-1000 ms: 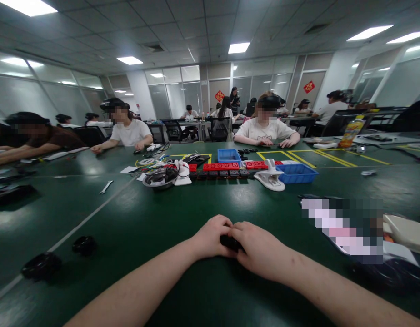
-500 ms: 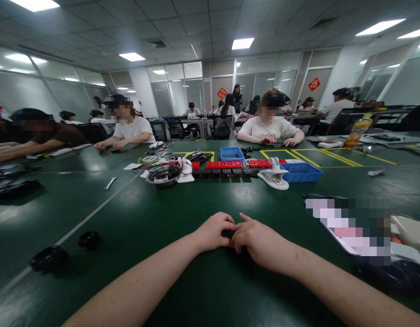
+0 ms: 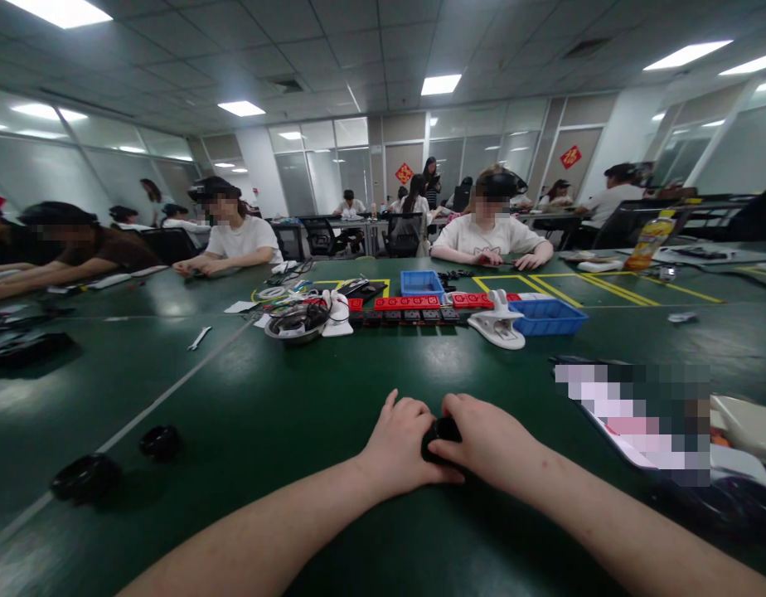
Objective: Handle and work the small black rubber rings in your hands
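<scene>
A small black object point(image 3: 443, 429) sits between my two hands, low over the green table point(image 3: 283, 381). My left hand point(image 3: 403, 439) curves round its left side, with the thumb stretched beneath it and one finger raised. From the right, my right hand point(image 3: 482, 429) grips the same object between thumb and fingers. Much of the object is hidden by the fingers, so its full shape cannot be made out. To the left on the table lie a larger black part point(image 3: 85, 478) and a smaller black ring-like part point(image 3: 160, 443).
Ahead stand a metal bowl of cables point(image 3: 296, 327), red sockets point(image 3: 408, 302), a white clamp point(image 3: 500, 323) and a blue tray point(image 3: 548, 318). A wrench point(image 3: 200, 338) lies at the left, a blurred-out screen point(image 3: 632, 423) at the right. A person point(image 3: 492, 232) sits opposite.
My hands have turned round the small object, and its black surface now shows between them. The left thumb has come out underneath. The person at the left has moved their hands slightly.
</scene>
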Available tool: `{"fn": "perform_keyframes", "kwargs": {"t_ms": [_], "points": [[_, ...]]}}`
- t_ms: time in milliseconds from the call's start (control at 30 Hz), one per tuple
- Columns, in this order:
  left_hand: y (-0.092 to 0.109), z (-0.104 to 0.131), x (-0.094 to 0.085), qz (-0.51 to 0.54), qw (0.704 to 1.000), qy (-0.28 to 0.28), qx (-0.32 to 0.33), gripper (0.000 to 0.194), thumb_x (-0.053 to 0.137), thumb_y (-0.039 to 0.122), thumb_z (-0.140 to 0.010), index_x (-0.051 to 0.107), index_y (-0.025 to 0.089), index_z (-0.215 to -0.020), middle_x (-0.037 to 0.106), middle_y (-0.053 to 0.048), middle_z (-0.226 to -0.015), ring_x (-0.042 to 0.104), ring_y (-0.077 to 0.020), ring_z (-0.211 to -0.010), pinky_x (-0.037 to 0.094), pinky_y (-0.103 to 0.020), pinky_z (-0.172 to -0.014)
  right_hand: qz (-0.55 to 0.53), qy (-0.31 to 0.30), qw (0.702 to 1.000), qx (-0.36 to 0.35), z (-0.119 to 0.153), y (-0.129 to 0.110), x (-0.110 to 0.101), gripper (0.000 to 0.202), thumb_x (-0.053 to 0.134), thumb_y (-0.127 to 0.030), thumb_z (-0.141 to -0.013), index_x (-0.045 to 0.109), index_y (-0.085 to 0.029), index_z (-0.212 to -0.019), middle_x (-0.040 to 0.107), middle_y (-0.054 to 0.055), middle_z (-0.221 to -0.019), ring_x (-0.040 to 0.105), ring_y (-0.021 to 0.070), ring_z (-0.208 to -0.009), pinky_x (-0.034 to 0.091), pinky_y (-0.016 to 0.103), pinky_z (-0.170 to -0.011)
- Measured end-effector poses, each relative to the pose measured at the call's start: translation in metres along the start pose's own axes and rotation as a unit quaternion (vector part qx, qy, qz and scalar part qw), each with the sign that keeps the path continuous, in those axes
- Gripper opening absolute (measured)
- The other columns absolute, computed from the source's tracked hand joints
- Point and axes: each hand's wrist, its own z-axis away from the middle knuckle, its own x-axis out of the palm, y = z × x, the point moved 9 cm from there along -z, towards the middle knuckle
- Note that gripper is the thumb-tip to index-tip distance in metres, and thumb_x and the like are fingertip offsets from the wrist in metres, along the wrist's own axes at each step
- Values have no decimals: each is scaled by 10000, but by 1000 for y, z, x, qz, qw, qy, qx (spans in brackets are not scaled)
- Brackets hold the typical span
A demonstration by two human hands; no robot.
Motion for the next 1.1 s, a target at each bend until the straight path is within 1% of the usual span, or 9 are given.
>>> {"fn": "perform_keyframes", "kwargs": {"t_ms": [133,333,500,600,700,767,833,933,1100], "points": [[-2,0,1,-15,999,20,-23,461,613,623,-576,564,193,-733,556,-16,-862,506,-221,-885,178,-524,-1006,15,-6,1000,0,0,-5,2,254,605,-348,-697,552,-149,-845,587,72,-838,578,215,-748,409,289,-608],[-5,-1,1,8,1000,18,-21,433,667,564,-549,562,182,-725,550,-14,-861,500,-218,-891,187,-508,-1004,19,-12,1000,-4,0,-8,-1,246,602,-345,-702,556,-152,-847,586,69,-834,572,207,-736,400,278,-595],[-6,-4,0,39,999,4,32,434,710,489,-550,594,171,-822,530,-43,-949,468,-223,-926,370,-373,-883,11,-26,999,-33,3,-11,0,231,580,-298,-708,571,-151,-886,577,77,-868,561,205,-772,408,284,-644],[-7,-6,0,57,995,-30,74,417,724,437,-565,612,184,-876,510,-46,-1000,452,-224,-958,392,-333,-845,-21,-36,994,-98,6,-21,0,264,557,-220,-694,581,-149,-947,566,86,-914,542,203,-822,412,296,-705],[-10,-7,1,67,990,-68,102,381,735,384,-570,623,211,-890,501,-31,-1010,450,-217,-967,388,-322,-849,-59,-20,982,-180,10,-36,0,314,534,-127,-657,587,-150,-965,570,86,-919,514,202,-858,410,305,-749],[-14,-7,2,66,989,-84,106,327,742,361,-565,635,215,-836,498,-22,-1011,450,-218,-977,376,-325,-865,-87,1,970,-225,12,-44,2,284,511,-68,-629,604,-155,-883,582,72,-884,499,196,-865,409,300,-754],[-19,-7,4,63,988,-95,102,303,744,354,-563,644,214,-811,497,-22,-1020,446,-226,-993,363,-335,-883,-123,25,956,-265,11,-50,6,225,473,-18,-610,603,-159,-728,589,49,-809,498,177,-840,411,283,-749],[-22,-7,6,60,988,-107,96,326,739,366,-569,651,220,-847,498,-29,-1052,437,-240,-1015,354,-347,-894,-172,64,930,-318,11,-55,12,228,411,14,-611,544,-164,-557,576,25,-693,509,144,-746,416,268,-730],[-21,-8,8,54,988,-106,103,375,735,383,-565,646,231,-897,504,-28,-1079,439,-242,-1016,342,-359,-905,-204,102,898,-376,14,-57,14,229,377,5,-603,482,-173,-503,570,12,-631,520,126,-667,419,272,-712]]}}
